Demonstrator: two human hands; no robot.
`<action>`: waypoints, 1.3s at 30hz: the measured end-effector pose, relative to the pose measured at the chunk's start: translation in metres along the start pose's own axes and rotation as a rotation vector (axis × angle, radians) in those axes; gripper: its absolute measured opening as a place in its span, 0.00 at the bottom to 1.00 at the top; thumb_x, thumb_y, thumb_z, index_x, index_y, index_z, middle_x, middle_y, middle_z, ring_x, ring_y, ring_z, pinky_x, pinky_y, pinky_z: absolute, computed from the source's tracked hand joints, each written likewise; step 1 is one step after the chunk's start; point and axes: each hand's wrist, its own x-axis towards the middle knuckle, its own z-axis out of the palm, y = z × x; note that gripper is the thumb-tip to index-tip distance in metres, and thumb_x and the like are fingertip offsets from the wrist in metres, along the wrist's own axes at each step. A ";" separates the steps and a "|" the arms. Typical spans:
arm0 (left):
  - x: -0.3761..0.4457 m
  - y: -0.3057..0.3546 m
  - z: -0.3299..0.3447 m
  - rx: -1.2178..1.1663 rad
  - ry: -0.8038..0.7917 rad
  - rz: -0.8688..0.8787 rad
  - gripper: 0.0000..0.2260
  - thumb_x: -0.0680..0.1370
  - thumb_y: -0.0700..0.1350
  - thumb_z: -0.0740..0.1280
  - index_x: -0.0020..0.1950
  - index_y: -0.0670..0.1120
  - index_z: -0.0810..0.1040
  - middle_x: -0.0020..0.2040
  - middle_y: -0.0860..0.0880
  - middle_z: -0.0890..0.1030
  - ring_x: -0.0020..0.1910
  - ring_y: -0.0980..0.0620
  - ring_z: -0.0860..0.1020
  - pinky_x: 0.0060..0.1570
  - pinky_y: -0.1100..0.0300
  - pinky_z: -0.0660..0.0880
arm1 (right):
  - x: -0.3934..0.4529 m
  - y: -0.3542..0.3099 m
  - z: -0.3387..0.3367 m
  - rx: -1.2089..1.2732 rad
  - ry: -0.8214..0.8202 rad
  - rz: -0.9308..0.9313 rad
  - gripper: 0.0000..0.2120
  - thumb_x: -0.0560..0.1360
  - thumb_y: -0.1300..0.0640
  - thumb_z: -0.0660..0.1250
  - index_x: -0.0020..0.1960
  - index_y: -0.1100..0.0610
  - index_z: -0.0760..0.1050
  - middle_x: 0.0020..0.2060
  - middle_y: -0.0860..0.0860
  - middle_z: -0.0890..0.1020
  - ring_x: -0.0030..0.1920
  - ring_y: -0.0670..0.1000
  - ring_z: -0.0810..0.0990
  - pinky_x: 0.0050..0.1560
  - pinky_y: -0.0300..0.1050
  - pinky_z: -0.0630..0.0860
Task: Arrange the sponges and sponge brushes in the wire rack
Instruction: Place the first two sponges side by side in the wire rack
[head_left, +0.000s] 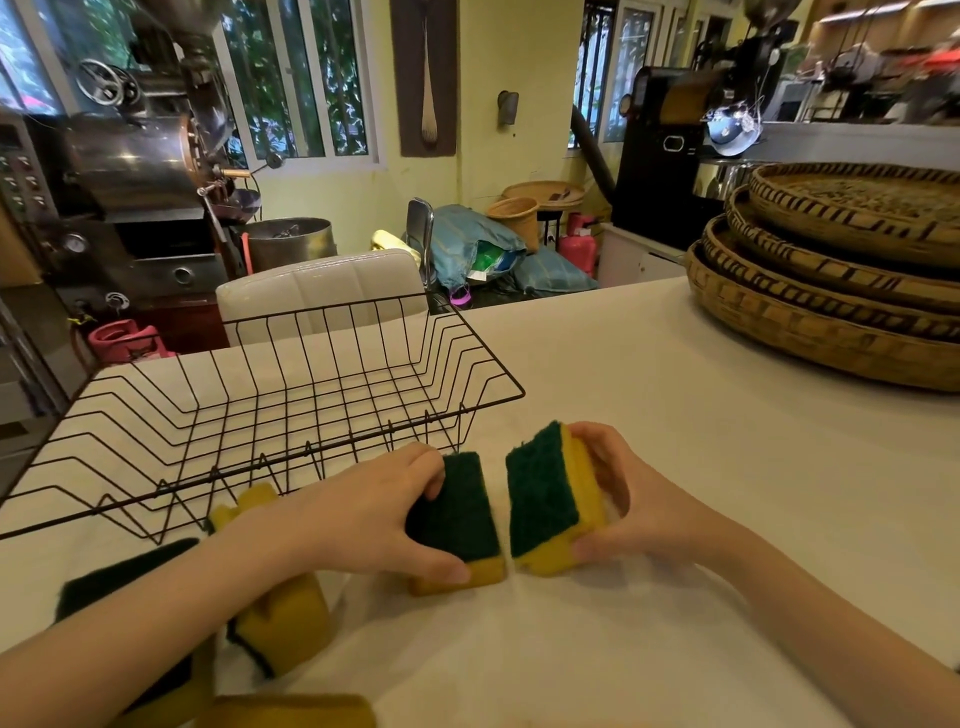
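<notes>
1. Nearest the camera, well in front of the wire rack (270, 410), several more yellow-and-green sponges (283, 626) lie loose on the white table (675, 467), partly hidden under the left forearm; one yellow piece (244, 506) pokes up just against the rack's front edge.
2. Just in front of the rack's right front corner, the left hand (363, 512) is closed on a sponge (460, 525), fingers on its far end and thumb on its yellow near edge; the sponge rests on the table, green scouring face up.
3. Just right of that sponge, close but apart, the right hand (618, 499) grips a second sponge (550, 501), fingers over the top end and thumb under the bottom; it is tilted on edge, green face turned toward the left hand.
4. The wire rack itself, black and open-topped, stands empty on the table.
5. Well to the right of the rack, a stack of woven trays (831, 270) sits on the table.
6. Beyond the rack's far side, a white padded chair back (322, 291) shows past the table edge.
</notes>
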 end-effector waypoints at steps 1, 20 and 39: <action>0.000 0.000 0.000 -0.001 0.000 0.000 0.19 0.64 0.66 0.68 0.41 0.59 0.60 0.49 0.58 0.68 0.47 0.59 0.69 0.41 0.66 0.70 | -0.003 0.000 -0.004 -0.044 -0.027 0.017 0.45 0.52 0.51 0.79 0.61 0.38 0.58 0.63 0.38 0.67 0.64 0.37 0.69 0.55 0.29 0.71; 0.000 0.010 -0.010 0.099 -0.007 0.014 0.26 0.64 0.66 0.68 0.55 0.56 0.64 0.61 0.56 0.67 0.54 0.57 0.68 0.48 0.63 0.74 | 0.002 -0.046 -0.004 -0.782 -0.255 -0.004 0.49 0.60 0.48 0.78 0.71 0.41 0.51 0.74 0.39 0.48 0.73 0.40 0.41 0.71 0.41 0.48; 0.000 0.022 -0.040 0.110 -0.009 0.075 0.25 0.61 0.64 0.72 0.50 0.57 0.65 0.45 0.61 0.68 0.46 0.60 0.68 0.42 0.66 0.69 | 0.029 -0.103 -0.015 -0.869 -0.406 0.077 0.35 0.60 0.51 0.78 0.61 0.41 0.65 0.60 0.44 0.70 0.60 0.48 0.69 0.62 0.46 0.73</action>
